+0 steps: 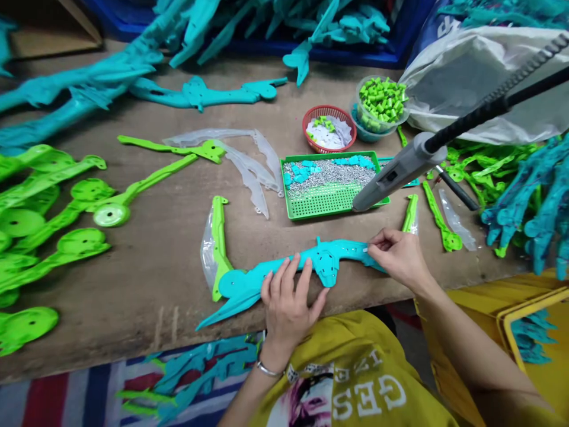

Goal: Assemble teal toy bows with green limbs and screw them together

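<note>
A long teal toy bow part (326, 264) lies across the near edge of the table. My left hand (288, 299) lies over its left half, fingers across the top and thumb at the near edge, gripping it. At the right end, the fingertips of my right hand (395, 252) are pinched together against the part; whatever is between them is too small to make out. Under the left end sits a lime green arm (219, 237) with a clear plastic blade (207, 252) beside it. Another green arm (411, 212) sticks out behind my right hand.
A grey electric screwdriver (393, 172) hangs over a green tray (320, 204) of screws and teal bits. Behind stand a red basket (307, 131) and a tub of green caps (381, 101). Green parts (80, 243) pile up left, teal parts (546, 201) right.
</note>
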